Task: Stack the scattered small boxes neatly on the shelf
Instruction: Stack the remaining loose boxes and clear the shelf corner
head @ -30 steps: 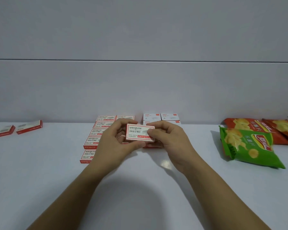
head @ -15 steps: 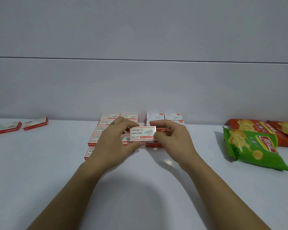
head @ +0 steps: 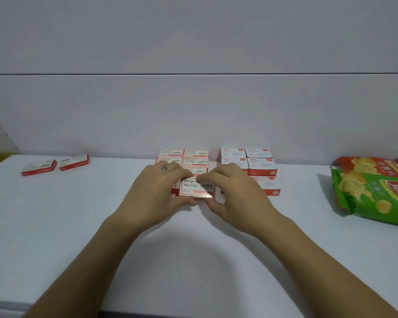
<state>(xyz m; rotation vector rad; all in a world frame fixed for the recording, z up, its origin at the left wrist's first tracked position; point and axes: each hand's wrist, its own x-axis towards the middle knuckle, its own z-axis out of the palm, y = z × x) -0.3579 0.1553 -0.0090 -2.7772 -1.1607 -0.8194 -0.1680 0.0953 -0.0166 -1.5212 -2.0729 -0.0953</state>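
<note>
1. A small flat white cardboard box with a red border (head: 194,188) is held between both hands at the middle of the white shelf (head: 78,226), at the near end of the two-column block of matching red-and-white boxes (head: 183,157) set against the back wall (head: 193,111)
2. The box is pinched at its left end by the fingers (head: 179,172) and thumb of the left hand (head: 156,191), and at its right end by the curled fingers and thumb of the right hand (head: 234,193); neither hand is open
3. The long axis of the box runs left to right, parallel with the boxes behind it, label up; the hands are equally near, one at each short end
4. Whether the box already rests on what lies beneath cannot be told, as its near edge is partly hidden by the thumbs
5. The coming move is judged to be a short settling down and back, so that the far long edge is brought flush against its neighbour in the right column
6. Two loose red-and-white boxes (head: 39,167) lie well apart to the left, nearer the left hand, and are judged to be due for collection next
</note>
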